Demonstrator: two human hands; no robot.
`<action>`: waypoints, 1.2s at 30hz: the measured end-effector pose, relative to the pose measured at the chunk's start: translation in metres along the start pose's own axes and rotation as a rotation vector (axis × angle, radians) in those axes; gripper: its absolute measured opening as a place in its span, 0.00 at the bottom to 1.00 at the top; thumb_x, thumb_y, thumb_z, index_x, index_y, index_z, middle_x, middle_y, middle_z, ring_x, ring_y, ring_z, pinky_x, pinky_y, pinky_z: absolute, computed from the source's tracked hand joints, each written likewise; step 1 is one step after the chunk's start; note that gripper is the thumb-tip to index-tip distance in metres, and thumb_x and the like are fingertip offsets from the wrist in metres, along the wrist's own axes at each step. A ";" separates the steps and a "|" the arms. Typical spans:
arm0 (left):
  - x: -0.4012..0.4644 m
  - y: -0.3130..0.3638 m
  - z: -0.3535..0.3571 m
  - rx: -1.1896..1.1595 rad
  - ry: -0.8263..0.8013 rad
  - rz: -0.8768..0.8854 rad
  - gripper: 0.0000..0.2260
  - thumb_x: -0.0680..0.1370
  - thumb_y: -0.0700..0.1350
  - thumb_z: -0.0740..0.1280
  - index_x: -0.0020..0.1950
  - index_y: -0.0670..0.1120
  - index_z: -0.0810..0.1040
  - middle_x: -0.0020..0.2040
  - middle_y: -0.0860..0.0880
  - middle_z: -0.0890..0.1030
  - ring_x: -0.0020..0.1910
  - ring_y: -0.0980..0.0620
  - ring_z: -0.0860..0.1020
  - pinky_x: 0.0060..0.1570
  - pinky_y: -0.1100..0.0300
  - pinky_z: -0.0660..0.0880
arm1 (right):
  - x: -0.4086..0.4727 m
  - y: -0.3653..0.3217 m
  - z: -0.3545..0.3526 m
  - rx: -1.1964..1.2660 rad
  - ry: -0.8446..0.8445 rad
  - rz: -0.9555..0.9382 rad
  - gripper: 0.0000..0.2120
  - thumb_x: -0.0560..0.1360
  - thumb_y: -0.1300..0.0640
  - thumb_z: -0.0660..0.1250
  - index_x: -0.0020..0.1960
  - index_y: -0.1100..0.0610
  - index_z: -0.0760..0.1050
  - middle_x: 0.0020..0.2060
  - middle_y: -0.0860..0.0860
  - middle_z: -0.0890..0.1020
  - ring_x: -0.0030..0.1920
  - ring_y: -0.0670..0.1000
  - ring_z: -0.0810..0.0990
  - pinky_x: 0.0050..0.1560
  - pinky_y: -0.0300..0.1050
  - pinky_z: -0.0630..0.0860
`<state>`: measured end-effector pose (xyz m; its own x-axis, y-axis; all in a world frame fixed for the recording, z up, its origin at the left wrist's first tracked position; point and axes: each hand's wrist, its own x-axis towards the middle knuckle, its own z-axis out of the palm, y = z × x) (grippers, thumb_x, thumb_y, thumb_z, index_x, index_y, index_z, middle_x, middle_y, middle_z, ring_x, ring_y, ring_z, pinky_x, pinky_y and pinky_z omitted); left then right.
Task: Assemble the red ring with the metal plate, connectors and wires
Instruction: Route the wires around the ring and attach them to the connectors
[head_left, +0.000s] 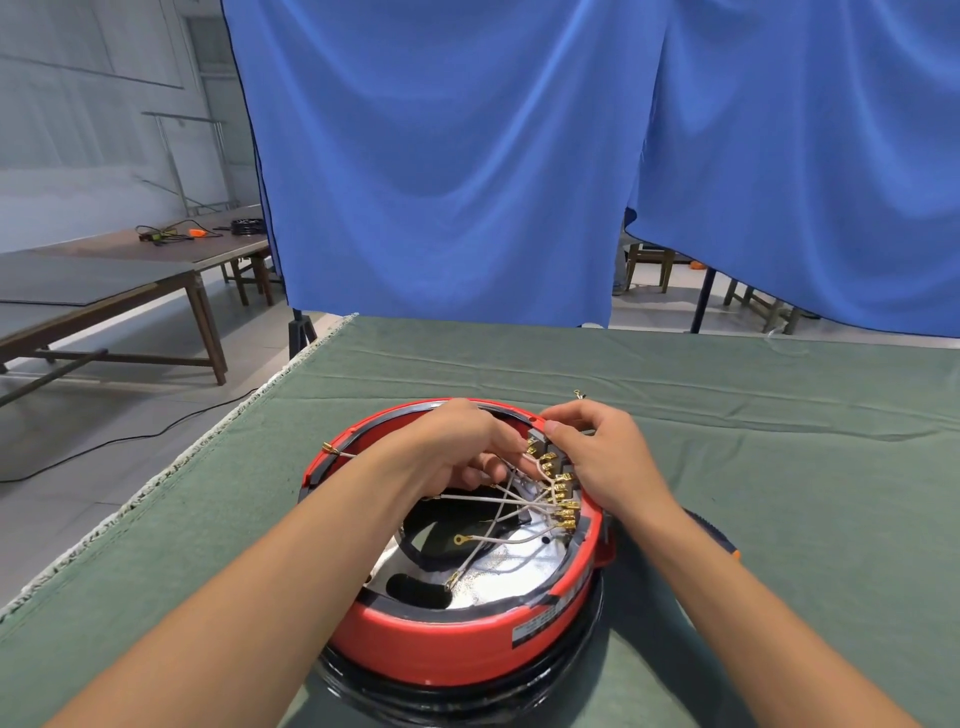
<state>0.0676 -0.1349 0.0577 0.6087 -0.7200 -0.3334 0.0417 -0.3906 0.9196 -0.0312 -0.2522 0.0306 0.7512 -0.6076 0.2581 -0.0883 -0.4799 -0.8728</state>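
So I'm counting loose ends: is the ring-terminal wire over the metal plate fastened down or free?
Free. The ring terminal hangs over the metal plate's dark opening with no screw through its eyelet.

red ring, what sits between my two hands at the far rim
In the head view, gold connectors on white wires lie between the left hand and right hand, inside the red ring.

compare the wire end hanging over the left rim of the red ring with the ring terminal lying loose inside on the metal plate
The wire end on the left rim pokes outward over the red ring; the ring terminal inside lies flat above the metal plate. The rim one shows a stubby brass tip; the inner one shows an open round eye. Both are brass-coloured ends on pale wires, and neither hand touches them.
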 end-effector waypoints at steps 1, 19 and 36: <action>0.000 0.000 0.000 -0.002 -0.003 0.003 0.03 0.77 0.36 0.64 0.44 0.39 0.76 0.33 0.46 0.84 0.21 0.57 0.71 0.17 0.68 0.60 | 0.000 0.000 0.000 -0.001 0.003 -0.001 0.04 0.76 0.58 0.67 0.48 0.54 0.80 0.40 0.46 0.81 0.46 0.48 0.79 0.49 0.44 0.75; -0.004 0.005 0.005 0.200 0.252 0.082 0.03 0.75 0.40 0.66 0.43 0.40 0.76 0.30 0.46 0.71 0.15 0.58 0.63 0.18 0.70 0.57 | 0.002 0.002 -0.001 -0.009 0.023 -0.003 0.04 0.76 0.57 0.67 0.47 0.54 0.81 0.41 0.46 0.82 0.45 0.48 0.80 0.46 0.42 0.74; -0.035 0.006 0.027 0.720 0.304 0.395 0.04 0.73 0.46 0.69 0.40 0.50 0.82 0.38 0.50 0.82 0.41 0.49 0.79 0.43 0.55 0.76 | 0.005 0.007 0.002 0.060 0.018 -0.004 0.03 0.74 0.59 0.69 0.45 0.54 0.81 0.38 0.46 0.82 0.43 0.47 0.79 0.46 0.41 0.73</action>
<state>0.0253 -0.1279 0.0687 0.6620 -0.7352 0.1461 -0.6649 -0.4860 0.5672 -0.0268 -0.2574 0.0245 0.7395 -0.6172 0.2687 -0.0458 -0.4443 -0.8947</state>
